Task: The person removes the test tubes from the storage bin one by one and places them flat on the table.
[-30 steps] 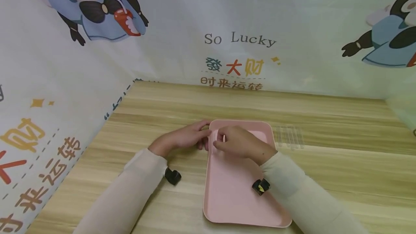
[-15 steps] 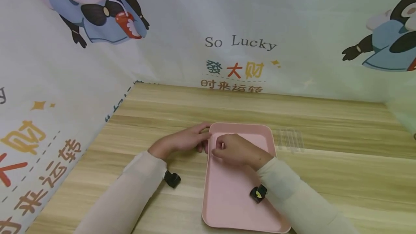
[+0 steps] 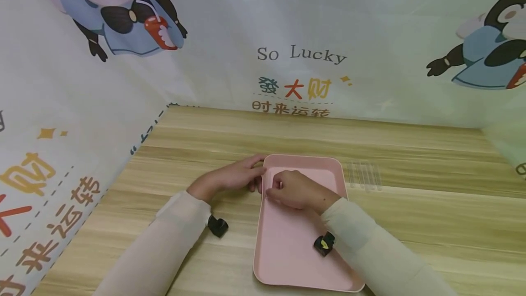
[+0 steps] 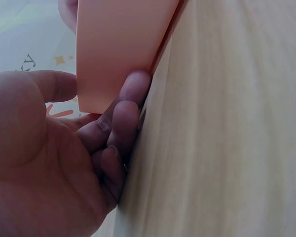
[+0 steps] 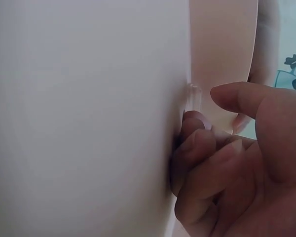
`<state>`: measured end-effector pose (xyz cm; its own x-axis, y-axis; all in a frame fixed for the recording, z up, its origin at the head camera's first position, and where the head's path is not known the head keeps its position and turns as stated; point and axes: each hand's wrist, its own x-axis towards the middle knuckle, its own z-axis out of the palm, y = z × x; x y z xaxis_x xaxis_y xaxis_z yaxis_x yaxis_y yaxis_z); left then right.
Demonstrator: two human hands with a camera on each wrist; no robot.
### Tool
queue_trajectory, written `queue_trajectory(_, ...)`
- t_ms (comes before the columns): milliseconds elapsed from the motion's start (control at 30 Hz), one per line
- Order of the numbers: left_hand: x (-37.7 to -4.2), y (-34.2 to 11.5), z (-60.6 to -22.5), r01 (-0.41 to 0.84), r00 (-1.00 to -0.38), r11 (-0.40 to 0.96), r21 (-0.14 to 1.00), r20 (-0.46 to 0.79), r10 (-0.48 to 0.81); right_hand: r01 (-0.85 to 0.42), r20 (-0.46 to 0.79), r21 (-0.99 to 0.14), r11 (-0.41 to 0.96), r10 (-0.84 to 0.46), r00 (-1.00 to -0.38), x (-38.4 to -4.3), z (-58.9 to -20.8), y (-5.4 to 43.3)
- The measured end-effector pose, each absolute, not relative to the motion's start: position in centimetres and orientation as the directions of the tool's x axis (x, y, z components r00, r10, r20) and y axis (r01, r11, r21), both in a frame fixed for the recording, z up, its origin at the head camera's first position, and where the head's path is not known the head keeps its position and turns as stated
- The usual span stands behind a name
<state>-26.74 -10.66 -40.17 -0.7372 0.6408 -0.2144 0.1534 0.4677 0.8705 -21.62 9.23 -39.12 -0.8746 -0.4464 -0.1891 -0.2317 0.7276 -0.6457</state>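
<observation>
A pink rectangular tray (image 3: 300, 259) lies on the wooden table. My left hand (image 3: 234, 176) holds its far left edge: the thumb meets the rim, and the bent fingers (image 4: 126, 121) rest against the outer wall, close to the tabletop. Inside the tray, my right hand (image 3: 300, 190) is beside the left wall with its fingers bent. A clear tube-like piece (image 5: 194, 96) lies along that wall, touched by the right fingertips. The right thumb (image 5: 232, 98) stands apart from the fingers. Most of the clear piece is hidden behind the hand.
Several clear thin tubes (image 3: 365, 176) lie side by side on the table (image 3: 431, 232), right of the tray. A printed cloth (image 3: 222, 22) hangs behind and to the left. Black wrist cameras sit at both cuffs.
My right hand has moved slightly toward me along the tray's left wall. The left hand has stayed on the tray's edge. The view has tilted slightly.
</observation>
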Motion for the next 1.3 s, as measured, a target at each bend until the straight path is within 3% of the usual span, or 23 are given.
queue_trajectory(467, -26.64, -10.77, -40.26, 0.16, -0.74, 0.468, 0.869, -0.208, 0.64, -0.249, -0.209, -0.576, 0.779, -0.434, -0.876, -21.67, -39.14, 8.76)
queue_trajectory(1300, -26.71, -10.59, -40.0, 0.167, -0.732, 0.467, 0.868, -0.208, 0.649, -0.184, -0.26, -0.585, 0.79, -0.398, -0.88, -21.44, -38.8, 8.93)
